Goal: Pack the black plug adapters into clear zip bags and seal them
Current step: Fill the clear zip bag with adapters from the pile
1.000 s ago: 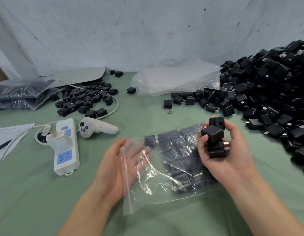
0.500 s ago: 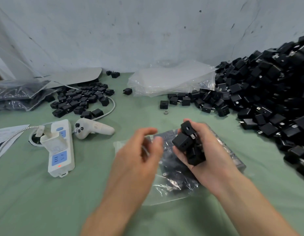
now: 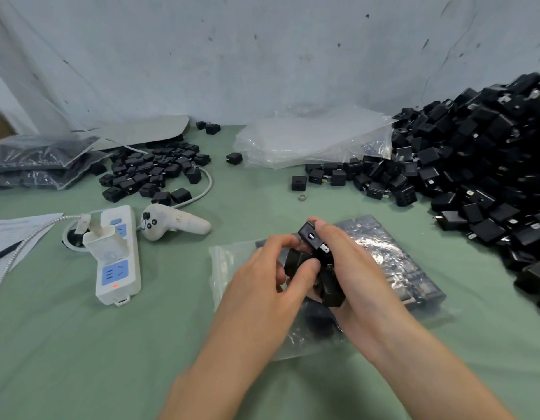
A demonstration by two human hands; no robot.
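Head: adapters point(image 3: 310, 237) gripped between left fingers point(image 3: 304, 268), right fingers point(image 3: 331, 231).

- Controller point(image 3: 171, 227): a small dark mark on the handle, seemingly "81", not sharp.
- Paper point(image 3: 17, 234): printed lines, too small to read.
- Adapters point(image 3: 474, 165) in the pile: pale marks on some faces, too small to read.

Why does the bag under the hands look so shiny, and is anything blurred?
Head view: light glares off the crinkled clear zip bag, veiling its contents; same view, the adapter pile smears at the far right edge, while the left hand and right hand look fairly sharp.
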